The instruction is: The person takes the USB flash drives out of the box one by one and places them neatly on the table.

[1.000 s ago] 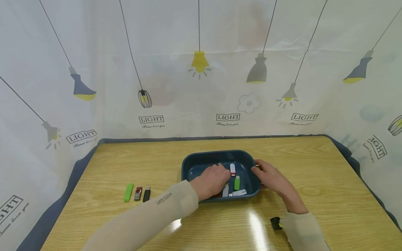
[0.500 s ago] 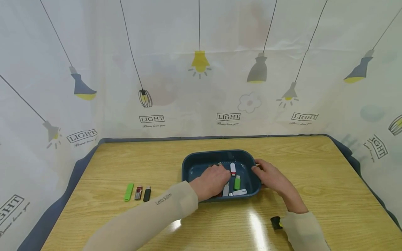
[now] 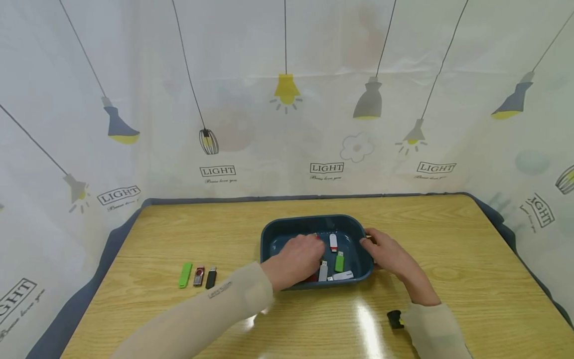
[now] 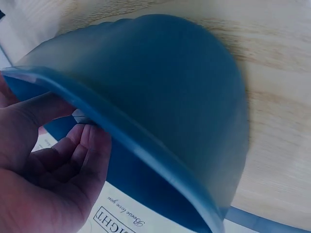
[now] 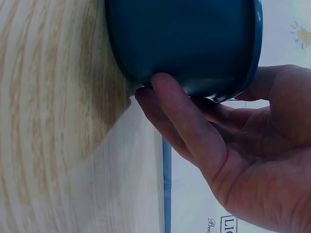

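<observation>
My left hand reaches over the near side of a deep dark-blue tray. In the left wrist view its thumb and fingers close together on a small grey USB flash drive, mostly hidden by the rim. With thumb over the rim and fingers against the outside wall, my right hand grips the tray's right end. Inside lie a white-and-red flash drive, a green flash drive, a grey flash drive and a white flash drive. Something red shows partly beside the left hand.
Left of the tray, a green flash drive, a red-and-silver flash drive and a black flash drive stand in a row on the wooden table. A small black object lies by the right sleeve.
My left hand has shifted slightly left and back within the tray, uncovering more of the grey flash drive. My right hand stays on the tray's end.
</observation>
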Demonstrator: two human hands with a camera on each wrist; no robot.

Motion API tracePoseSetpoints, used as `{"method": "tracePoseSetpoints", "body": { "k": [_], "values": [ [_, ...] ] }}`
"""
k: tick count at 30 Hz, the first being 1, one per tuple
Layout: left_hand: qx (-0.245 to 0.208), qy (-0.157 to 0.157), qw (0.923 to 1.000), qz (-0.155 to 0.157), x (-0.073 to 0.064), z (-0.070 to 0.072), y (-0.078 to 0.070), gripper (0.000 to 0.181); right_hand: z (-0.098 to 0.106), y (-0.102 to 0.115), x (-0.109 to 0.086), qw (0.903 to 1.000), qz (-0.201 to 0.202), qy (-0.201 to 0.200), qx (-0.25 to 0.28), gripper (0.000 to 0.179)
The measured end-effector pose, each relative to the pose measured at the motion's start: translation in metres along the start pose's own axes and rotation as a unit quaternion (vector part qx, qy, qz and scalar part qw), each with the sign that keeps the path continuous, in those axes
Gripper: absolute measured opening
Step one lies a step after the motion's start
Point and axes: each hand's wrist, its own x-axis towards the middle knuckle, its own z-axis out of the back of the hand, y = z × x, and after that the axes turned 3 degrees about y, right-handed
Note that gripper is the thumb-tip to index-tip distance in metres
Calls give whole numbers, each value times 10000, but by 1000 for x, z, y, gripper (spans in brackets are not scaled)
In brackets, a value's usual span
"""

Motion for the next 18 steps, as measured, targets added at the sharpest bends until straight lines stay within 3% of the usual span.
{"method": "tracePoseSetpoints", "body": {
  "k": [4,18],
  "values": [
    [-115,-101,9997,190,-5,5,1,15,0,-1,1,10000,-29,-5,-22,50],
    [-441,-457,9976,263,-26,30,11,12,-1,-1,0,10000,-43,-20,-29,50]
  ]
}}
